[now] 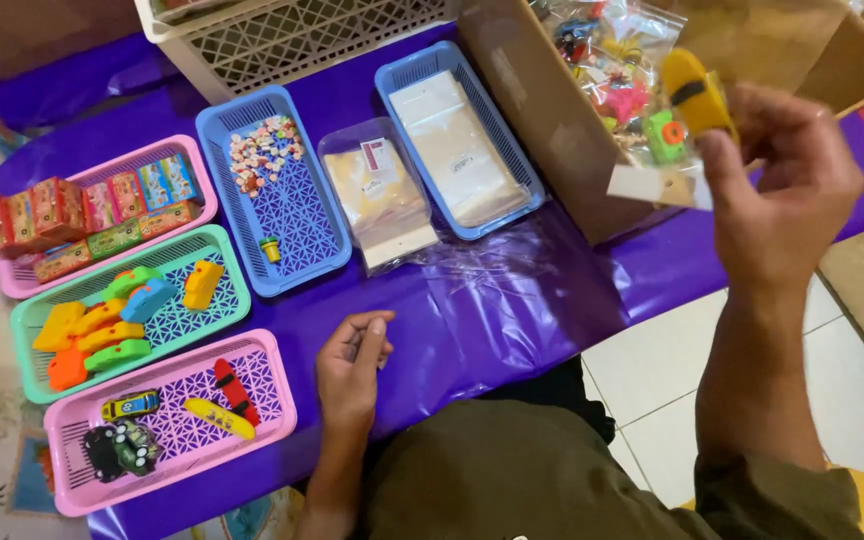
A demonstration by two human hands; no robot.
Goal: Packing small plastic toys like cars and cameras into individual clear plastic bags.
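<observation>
Your right hand is raised above the cardboard box and its fingers are closed on a small clear packet, which holds a yellow toy, a green piece and a white card. Hold this packet by its top edge only, so the toys inside do not get squeezed, and keep it over the box mouth, where bags of the same kind already lie. Your left hand rests on the purple sheet of the bench; its fingers are loosely curled and hold nothing.

Look now at the baskets. The upper pink basket has small colourful boxes, some of them standing over its left rim. The green basket holds toy pieces in yellow, orange, green and blue. The lower pink basket holds little cars and two small skateboards, one red and one yellow. The left blue basket has many tiny pieces at the far end and one small green thing near the middle. The right blue basket holds flat clear bags, and one more pile of clear bags lies between the two blue baskets.
</observation>
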